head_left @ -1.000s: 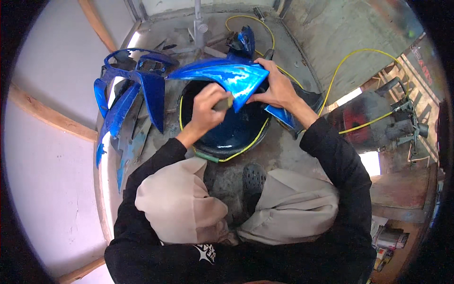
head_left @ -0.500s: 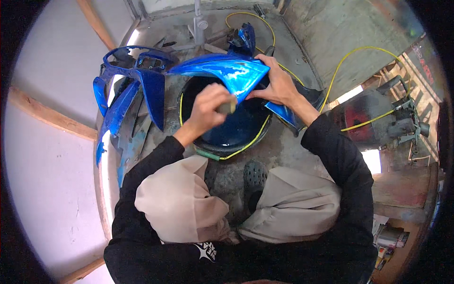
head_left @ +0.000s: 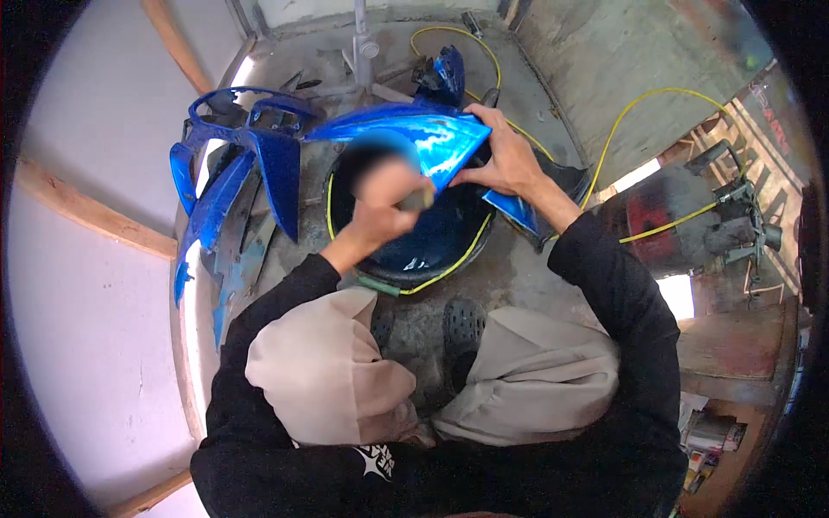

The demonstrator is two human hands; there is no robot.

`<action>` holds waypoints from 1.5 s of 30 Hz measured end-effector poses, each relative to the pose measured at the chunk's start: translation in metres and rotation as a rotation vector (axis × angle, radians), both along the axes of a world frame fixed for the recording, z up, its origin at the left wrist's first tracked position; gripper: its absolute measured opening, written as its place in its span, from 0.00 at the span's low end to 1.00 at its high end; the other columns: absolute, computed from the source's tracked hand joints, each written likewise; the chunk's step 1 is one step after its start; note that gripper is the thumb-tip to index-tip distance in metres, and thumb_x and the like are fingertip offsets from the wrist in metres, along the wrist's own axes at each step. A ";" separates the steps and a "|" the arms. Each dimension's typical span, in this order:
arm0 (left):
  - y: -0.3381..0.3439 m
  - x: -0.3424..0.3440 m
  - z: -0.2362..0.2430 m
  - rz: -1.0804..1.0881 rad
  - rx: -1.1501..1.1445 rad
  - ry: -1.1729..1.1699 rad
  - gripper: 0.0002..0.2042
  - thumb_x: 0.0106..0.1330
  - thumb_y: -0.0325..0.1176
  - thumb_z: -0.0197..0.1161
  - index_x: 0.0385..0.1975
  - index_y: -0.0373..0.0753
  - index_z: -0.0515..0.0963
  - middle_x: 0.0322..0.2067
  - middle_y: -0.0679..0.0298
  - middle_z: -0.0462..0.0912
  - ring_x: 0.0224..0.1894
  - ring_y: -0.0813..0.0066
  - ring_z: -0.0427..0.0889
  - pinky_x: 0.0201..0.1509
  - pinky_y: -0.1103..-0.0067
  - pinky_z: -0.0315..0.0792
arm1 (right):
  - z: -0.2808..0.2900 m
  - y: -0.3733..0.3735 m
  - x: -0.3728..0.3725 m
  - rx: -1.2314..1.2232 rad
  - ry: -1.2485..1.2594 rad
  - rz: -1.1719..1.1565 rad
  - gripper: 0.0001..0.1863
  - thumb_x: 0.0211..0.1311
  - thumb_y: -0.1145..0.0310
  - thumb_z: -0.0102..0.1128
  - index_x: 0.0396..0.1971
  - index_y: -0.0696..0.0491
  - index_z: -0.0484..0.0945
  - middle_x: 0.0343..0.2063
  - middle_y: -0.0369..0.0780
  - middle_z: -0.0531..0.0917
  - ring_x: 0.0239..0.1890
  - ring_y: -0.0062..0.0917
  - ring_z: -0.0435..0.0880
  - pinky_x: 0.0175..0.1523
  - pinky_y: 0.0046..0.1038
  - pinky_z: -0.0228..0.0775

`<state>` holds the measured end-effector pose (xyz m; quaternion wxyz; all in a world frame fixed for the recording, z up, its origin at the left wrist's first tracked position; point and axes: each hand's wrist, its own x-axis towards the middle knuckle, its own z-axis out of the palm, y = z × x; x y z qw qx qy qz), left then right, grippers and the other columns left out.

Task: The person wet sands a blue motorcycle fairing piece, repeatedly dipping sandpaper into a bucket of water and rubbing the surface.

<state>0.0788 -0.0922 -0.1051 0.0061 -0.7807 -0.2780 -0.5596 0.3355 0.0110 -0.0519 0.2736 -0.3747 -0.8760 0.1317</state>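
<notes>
My right hand (head_left: 508, 155) grips the right end of a glossy blue motorcycle fairing panel (head_left: 425, 136), thumb below and fingers over the top edge. Its pale, shiny face points up toward me. My left hand (head_left: 384, 203), partly blurred, is closed around a small dull yellow-brown pad (head_left: 418, 199) beside the panel's lower edge. I cannot make out whether the pad touches the panel. Beneath both hands stands a round black basin (head_left: 449, 269) with dark liquid in it. A yellow hose (head_left: 471, 250) runs around its rim.
More blue fairing parts (head_left: 275, 173) lie at the left, against the pale wall. Another blue piece (head_left: 445, 76) rests behind the basin, and one (head_left: 513, 207) to its right. A dark, red-marked tank (head_left: 661, 220) with a yellow hose sits far right. A grey post (head_left: 363, 52) rises at the back.
My left hand with the pad has shifted slightly down along the panel's lower left side. The right hand and the panel have barely moved.
</notes>
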 end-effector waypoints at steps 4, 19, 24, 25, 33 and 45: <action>0.002 -0.003 0.001 0.057 -0.012 0.029 0.07 0.60 0.20 0.76 0.36 0.36 0.88 0.32 0.58 0.85 0.36 0.56 0.87 0.43 0.67 0.79 | -0.002 -0.002 -0.001 0.015 -0.005 0.002 0.69 0.36 0.35 0.92 0.78 0.48 0.66 0.68 0.49 0.78 0.68 0.52 0.83 0.71 0.49 0.77; 0.009 -0.010 0.001 -0.090 0.035 0.119 0.09 0.56 0.21 0.79 0.35 0.35 0.87 0.34 0.56 0.87 0.37 0.54 0.87 0.45 0.65 0.80 | -0.002 -0.002 0.000 -0.018 0.002 0.019 0.68 0.35 0.34 0.92 0.78 0.47 0.67 0.70 0.50 0.77 0.69 0.52 0.82 0.71 0.48 0.77; 0.007 -0.007 -0.004 0.262 -0.178 -0.099 0.08 0.59 0.22 0.79 0.37 0.36 0.88 0.34 0.56 0.88 0.37 0.55 0.88 0.44 0.67 0.81 | -0.003 -0.003 0.000 -0.046 -0.009 0.003 0.68 0.36 0.33 0.92 0.78 0.47 0.67 0.70 0.50 0.77 0.70 0.52 0.82 0.72 0.48 0.76; 0.005 -0.005 -0.005 0.185 -0.099 -0.039 0.08 0.60 0.22 0.79 0.37 0.36 0.88 0.34 0.56 0.87 0.37 0.55 0.88 0.44 0.67 0.81 | -0.003 -0.003 0.001 -0.031 -0.021 0.009 0.68 0.36 0.33 0.92 0.78 0.47 0.67 0.70 0.49 0.77 0.69 0.52 0.82 0.72 0.48 0.76; -0.003 0.001 -0.006 0.173 -0.068 -0.095 0.09 0.58 0.18 0.77 0.37 0.36 0.89 0.33 0.56 0.87 0.35 0.56 0.88 0.42 0.69 0.80 | -0.004 -0.004 -0.001 -0.020 0.003 -0.009 0.68 0.35 0.34 0.92 0.78 0.46 0.67 0.70 0.48 0.78 0.70 0.52 0.82 0.72 0.49 0.77; -0.006 0.007 -0.012 -0.060 -0.004 -0.097 0.13 0.53 0.17 0.76 0.38 0.36 0.88 0.35 0.57 0.87 0.37 0.55 0.88 0.41 0.67 0.80 | 0.000 0.000 0.000 -0.047 -0.038 0.005 0.68 0.37 0.35 0.92 0.78 0.48 0.66 0.69 0.50 0.78 0.70 0.52 0.81 0.72 0.48 0.76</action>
